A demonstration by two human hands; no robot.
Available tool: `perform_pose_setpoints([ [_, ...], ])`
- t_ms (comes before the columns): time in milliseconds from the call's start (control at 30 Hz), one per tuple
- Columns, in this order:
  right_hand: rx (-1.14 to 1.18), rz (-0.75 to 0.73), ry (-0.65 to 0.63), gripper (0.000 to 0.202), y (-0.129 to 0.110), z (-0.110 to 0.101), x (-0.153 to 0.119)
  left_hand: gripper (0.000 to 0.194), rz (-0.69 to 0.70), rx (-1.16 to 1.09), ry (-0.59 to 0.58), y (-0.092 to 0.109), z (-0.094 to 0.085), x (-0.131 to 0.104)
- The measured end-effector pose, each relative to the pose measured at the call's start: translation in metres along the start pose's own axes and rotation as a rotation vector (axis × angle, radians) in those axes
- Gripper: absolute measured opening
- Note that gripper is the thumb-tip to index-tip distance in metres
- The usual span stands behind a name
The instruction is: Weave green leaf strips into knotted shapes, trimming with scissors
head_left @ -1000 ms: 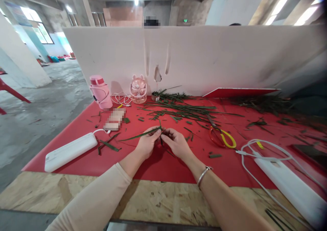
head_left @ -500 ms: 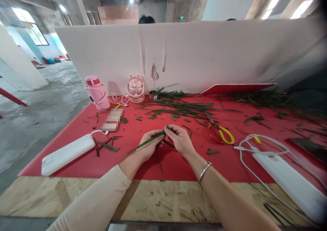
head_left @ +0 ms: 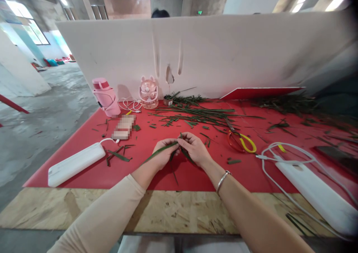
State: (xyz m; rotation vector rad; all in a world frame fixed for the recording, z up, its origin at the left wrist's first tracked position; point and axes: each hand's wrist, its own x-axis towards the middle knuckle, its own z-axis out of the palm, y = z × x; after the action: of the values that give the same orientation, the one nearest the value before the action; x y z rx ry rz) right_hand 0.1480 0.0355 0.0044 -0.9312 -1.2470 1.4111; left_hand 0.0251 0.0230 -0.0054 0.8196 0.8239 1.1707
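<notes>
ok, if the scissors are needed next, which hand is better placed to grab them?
Right, probably. The scissors lie on the red mat just to the right of the right hand, with nothing between. The left hand would have to cross over, and it pinches the long leaf strip.

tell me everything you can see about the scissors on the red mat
The scissors lie flat on the red mat, to the right of the right hand and apart from it. One handle loop looks yellow and the other red or orange, like plastic. The dark blades point up and away toward the pile of green leaf strips, their tips among the strips. The blades look nearly closed. No hand touches them.
</notes>
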Motion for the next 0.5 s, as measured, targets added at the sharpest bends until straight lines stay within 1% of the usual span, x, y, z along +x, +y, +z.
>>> perform_pose_setpoints([
  [100,0.003,0.02,-0.073,0.03,0.0,-0.002,-0.001,0.027,-0.027,-0.121,0.018,0.002,0.001,0.0],
  [200,-0.119,0.038,-0.136,0.036,-0.002,-0.007,-0.001,0.026,-0.022,-0.199,0.044,0.004,0.002,0.0],
  [267,-0.205,0.045,-0.13,0.037,-0.004,-0.011,-0.001,0.024,-0.017,-0.205,0.063,0.005,0.001,0.001],
  [333,-0.223,0.044,-0.105,0.031,-0.008,-0.014,0.0,0.022,-0.012,-0.204,0.087,0.005,0.0,0.002],
  [400,-0.149,0.043,-0.071,0.027,-0.011,-0.015,0.0,0.022,-0.011,-0.211,0.104,0.006,-0.001,0.002],
  [500,0.051,0.062,-0.039,0.029,-0.013,-0.014,0.001,0.027,-0.032,-0.218,0.083,0.007,-0.001,0.002],
])
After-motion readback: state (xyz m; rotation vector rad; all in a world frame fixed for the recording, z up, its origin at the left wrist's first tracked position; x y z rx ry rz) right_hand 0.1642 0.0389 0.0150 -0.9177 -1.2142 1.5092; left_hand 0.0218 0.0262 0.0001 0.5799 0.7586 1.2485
